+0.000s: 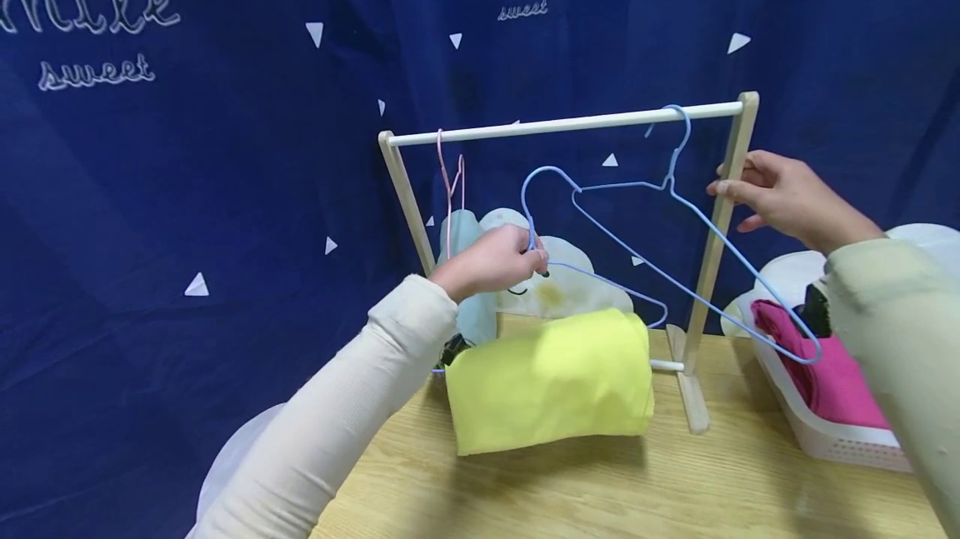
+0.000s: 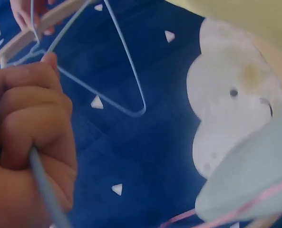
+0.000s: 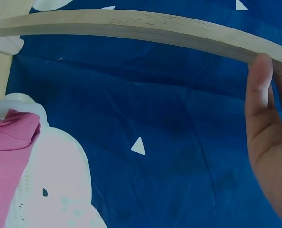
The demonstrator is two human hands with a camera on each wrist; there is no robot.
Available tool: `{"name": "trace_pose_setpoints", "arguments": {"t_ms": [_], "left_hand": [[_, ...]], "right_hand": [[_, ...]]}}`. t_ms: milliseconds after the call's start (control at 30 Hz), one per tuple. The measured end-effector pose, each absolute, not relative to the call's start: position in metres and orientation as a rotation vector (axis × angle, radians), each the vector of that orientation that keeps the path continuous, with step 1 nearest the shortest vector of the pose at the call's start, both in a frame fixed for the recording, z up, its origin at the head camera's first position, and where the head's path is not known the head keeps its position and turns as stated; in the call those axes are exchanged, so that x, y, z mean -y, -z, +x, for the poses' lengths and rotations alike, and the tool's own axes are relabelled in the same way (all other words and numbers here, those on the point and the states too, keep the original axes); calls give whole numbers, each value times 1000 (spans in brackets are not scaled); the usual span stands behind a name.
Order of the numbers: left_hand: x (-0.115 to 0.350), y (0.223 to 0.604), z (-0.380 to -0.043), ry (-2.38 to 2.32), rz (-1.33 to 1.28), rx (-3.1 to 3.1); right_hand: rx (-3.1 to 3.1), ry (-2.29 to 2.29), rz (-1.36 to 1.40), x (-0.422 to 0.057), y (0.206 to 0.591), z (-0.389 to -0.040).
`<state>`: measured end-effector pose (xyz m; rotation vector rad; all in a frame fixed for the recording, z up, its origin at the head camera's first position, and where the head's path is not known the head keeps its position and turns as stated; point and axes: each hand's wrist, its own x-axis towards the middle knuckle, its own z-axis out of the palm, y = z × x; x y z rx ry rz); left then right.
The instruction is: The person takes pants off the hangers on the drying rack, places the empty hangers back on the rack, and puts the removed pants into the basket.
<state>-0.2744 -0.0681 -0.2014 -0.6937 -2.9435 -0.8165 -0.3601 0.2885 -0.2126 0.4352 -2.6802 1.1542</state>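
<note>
We're facing a dark blue curtain point(image 1: 225, 189) w/ white triangles & "smile sweet" lettering. Below it we're working over a light wood table point(image 1: 600, 489). On the table a wooden rack point(image 1: 711, 272) is standing, a white rail point(image 1: 562, 124) running across its top. To the rack's R, a white basket point(image 1: 832, 439) is sitting, holding a bright pink cloth point(image 1: 843, 385) & something black, too hidden to ID. In front of the rack, approx. mid, a yellow cloth point(image 1: 551, 385) is hanging folded over the blue hanger point(image 1: 606, 281) we're holding, the hook showing apart from the rail. Behind, nr the rack's L end, a pale blue cloth point(image 1: 476, 318) is hanging on a pink hanger point(image 1: 448, 189) hooked on the rail. A 2nd blue hanger point(image 1: 667, 182) is hanging nr the rail's R end. Our L hand point(image 1: 501, 256) is gripping the first one at the base of its hook, fingers curling tight round the wire. Our R hand point(image 1: 783, 193) is holding the rack's R post point(image 1: 699, 326), thumb & fingers on opp. sides, gap narrow.
</note>
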Motion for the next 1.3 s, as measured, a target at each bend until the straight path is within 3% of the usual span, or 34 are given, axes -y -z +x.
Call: {"name": "trace_pose_setpoints", "arguments": {"t_ms": [1300], "left_hand": [[59,227,-269,689,-770,3008]], "right_hand": [[2674,-1159,428,-291,211,-358]]}}
